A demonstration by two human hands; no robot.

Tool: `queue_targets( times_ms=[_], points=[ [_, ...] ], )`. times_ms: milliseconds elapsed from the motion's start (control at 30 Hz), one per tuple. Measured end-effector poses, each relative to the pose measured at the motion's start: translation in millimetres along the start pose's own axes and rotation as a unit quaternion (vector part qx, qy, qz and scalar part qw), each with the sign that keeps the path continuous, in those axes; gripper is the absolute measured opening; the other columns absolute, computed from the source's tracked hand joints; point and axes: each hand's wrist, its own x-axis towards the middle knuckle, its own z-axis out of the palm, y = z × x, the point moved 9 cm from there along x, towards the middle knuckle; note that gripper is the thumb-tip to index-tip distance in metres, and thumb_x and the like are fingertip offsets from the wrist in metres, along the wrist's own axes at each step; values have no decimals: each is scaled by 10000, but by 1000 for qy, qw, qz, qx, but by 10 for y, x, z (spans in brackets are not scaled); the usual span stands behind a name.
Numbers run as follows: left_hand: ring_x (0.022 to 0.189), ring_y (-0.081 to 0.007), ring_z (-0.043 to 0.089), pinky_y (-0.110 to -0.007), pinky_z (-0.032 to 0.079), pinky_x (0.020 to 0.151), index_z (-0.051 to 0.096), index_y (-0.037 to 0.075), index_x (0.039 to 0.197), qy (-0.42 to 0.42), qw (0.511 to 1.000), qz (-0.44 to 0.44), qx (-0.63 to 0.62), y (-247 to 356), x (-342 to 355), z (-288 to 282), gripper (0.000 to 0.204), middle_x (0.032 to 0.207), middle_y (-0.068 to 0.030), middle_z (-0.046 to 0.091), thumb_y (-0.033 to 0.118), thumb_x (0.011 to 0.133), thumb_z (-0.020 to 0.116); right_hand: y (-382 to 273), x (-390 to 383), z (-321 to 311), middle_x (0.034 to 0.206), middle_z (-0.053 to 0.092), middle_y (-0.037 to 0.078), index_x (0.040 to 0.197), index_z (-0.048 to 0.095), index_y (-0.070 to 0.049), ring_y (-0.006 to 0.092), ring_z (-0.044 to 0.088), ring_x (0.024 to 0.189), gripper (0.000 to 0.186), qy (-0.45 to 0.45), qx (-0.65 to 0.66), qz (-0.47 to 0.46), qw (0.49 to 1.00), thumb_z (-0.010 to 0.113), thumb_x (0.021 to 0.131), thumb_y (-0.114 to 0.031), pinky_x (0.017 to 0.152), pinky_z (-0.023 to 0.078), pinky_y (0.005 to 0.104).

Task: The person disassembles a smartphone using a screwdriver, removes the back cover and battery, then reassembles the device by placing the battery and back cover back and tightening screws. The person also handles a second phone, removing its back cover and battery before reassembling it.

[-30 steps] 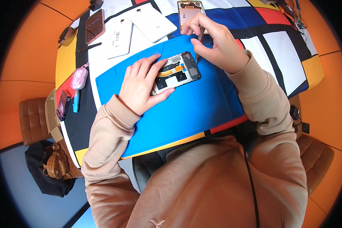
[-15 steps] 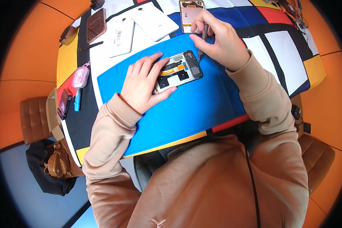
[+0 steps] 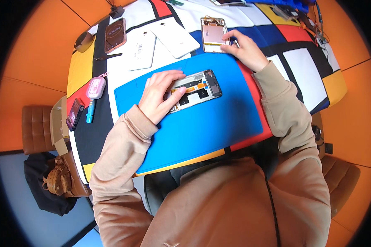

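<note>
Smartphone chassis (image 3: 198, 92), opened, lying flat on the blue mat (image 3: 193, 133), slightly aslant, black module end to the right, with an orange flex cable (image 3: 193, 88) running lengthwise across the exposed interior. Left hand (image 3: 157, 96) over the left end of the chassis, thumb and forefinger well parted, thumb across the interior, remaining fingers along the far edge. Right hand (image 3: 248, 51) beyond the mat, thumb and forefinger at the right edge of a second opened smartphone (image 3: 213, 35); impossible to tell whether closed on that edge (a small, metal-ended object (image 3: 236, 43) visible among the fingers, too small to identify). To the left of this second device, two overlapping white phone backs, one (image 3: 176, 40) near the centre, the other (image 3: 140, 52) farther left. Next to these, an orange-edged smartphone (image 3: 115, 35) with a dark display, and just below, a slim black strip (image 3: 109, 56). At left, on the colour-blocked tablecloth (image 3: 92, 144), a small pink case (image 3: 95, 87), a light-blue tube (image 3: 90, 112) and a dark box (image 3: 74, 114), close together. At upper right, a tangle of wires (image 3: 313, 36); at lower left, below table level, a brown backpack (image 3: 58, 180).
</note>
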Motion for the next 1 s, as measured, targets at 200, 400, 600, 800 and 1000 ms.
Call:
queue_targets(
  times_ms=[200, 400, 600, 800, 1000],
  points=[
    [908, -115, 545, -239, 430, 830, 630, 26, 1084, 47, 918, -157, -361, -402, -14, -17, 313, 1031, -73, 652, 265, 987, 453, 104, 383, 74, 1227, 555, 273, 1329, 426, 82, 347, 582, 1108, 1074, -172, -159, 36, 971, 773, 598, -624, 943, 458, 367],
    [861, -99, 561, -224, 409, 809, 646, 20, 1059, 69, 890, -200, -403, -540, -57, -39, 310, 1012, -76, 676, 233, 978, 435, -14, 407, 36, 1014, 644, 273, 1199, 548, 95, 344, 653, 946, 906, -154, -214, -17, 965, 694, 681, -633, 840, 508, 388],
    [823, -98, 568, -220, 412, 794, 646, 0, 1044, 79, 894, -176, -405, -574, -44, -77, 309, 950, -81, 682, 209, 972, 431, -167, 322, -13, 800, 666, 216, 1004, 666, 19, 363, 658, 742, 603, -79, -270, -54, 958, 560, 805, -540, 726, 517, 408],
    [801, -109, 582, -234, 466, 796, 652, -21, 1017, 84, 893, -158, -412, -548, -33, -101, 294, 894, -86, 671, 192, 972, 454, -242, 350, -297, 649, 627, 186, 904, 687, -40, 362, 625, 632, 295, 80, -197, -90, 973, 538, 869, -291, 595, 492, 400],
    [799, -106, 579, -229, 460, 789, 654, -17, 1012, 83, 897, -164, -402, -555, -23, -103, 299, 885, -79, 669, 199, 972, 452, -480, 141, -138, 759, 656, 51, 858, 650, 50, 100, 566, 656, 207, 35, 286, -61, 956, 589, 882, -146, 622, 450, 232]
  ],
)
